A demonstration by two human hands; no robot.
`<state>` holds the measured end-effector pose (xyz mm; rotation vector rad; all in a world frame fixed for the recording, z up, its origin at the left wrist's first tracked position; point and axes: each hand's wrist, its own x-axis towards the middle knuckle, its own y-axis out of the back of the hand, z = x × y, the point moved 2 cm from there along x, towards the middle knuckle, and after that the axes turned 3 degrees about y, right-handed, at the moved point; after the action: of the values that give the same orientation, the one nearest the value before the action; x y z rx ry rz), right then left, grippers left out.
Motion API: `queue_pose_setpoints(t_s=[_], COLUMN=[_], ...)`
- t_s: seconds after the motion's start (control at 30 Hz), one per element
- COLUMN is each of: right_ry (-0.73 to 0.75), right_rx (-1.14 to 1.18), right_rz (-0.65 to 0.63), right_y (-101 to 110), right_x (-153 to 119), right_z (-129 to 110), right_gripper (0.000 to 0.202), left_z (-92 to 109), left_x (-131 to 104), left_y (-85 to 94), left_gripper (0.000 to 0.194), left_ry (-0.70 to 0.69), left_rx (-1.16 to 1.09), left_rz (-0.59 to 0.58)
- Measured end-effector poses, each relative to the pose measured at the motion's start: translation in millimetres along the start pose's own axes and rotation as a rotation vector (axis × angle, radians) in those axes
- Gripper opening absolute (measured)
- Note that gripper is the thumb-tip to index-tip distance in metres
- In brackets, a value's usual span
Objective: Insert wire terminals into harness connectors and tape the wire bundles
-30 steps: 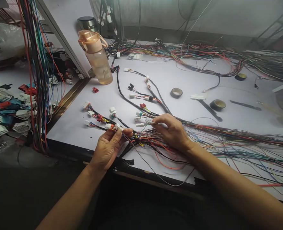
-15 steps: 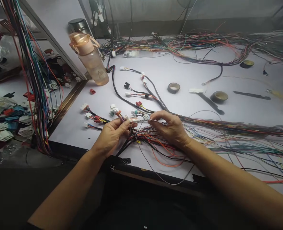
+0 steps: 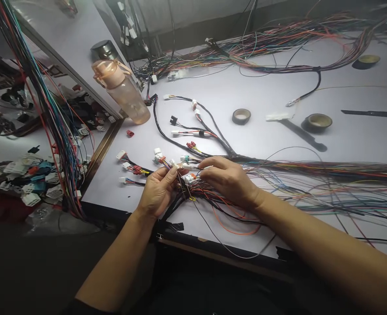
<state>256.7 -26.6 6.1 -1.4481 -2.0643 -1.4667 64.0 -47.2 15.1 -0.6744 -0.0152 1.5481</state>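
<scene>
White connector [image 3: 172,163] at the near ends of a wire harness [image 3: 255,162], toward the front of the table [image 3: 268,89], pinched between thumb and forefinger of left hand [image 3: 158,190]. Right hand [image 3: 228,181] opposite, fingers pressed together at the right end of a slim white connector [image 3: 190,166]; exact contact too small to tell. Narrow gap between both sets of fingertips. Orange-and-white connector [image 3: 190,178] just below right fingertips.

Edges: front edge just below left hand, left forearm across it. Brown strip [image 3: 104,142] along the left side, red connector [image 3: 130,133] and bottle [image 3: 127,100] just inside.

Room: tight to the right, loose wires [image 3: 344,203] all over. Bare table between red connector and harness branches; bigger bare patch past the branches, around tape roll [image 3: 236,120] and up to the back wire bundle [image 3: 278,41].

Vs 0.5 s ago: view tilted, fingertips slightly closer together, grey multi-hole connector gone from right fingertips, orange-and-white connector newly visible there.
</scene>
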Motion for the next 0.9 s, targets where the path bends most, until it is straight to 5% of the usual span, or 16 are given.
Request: queue_pose_setpoints(t_s=[0.43, 0.73, 0.9], right_ry=[0.071, 0.109, -0.007], right_rx=[-0.303, -0.263, -0.122], right_rz=[-0.021, -0.006, 0.018], right_y=[1, -2, 3], right_x=[4, 2, 5], right_z=[-4, -1, -3], right_gripper=[0.013, 0.019, 0.015], left_z=[3, 3, 2], left_x=[-2, 5, 3], left_y=[-5.1, -6.4, -4.4], left_gripper=[0.023, 0.012, 0.013], left_ry=[-0.117, -0.077, -0.089], left_rx=[0.143, 0.111, 0.088], left_rz=[-0.056, 0.048, 0.01])
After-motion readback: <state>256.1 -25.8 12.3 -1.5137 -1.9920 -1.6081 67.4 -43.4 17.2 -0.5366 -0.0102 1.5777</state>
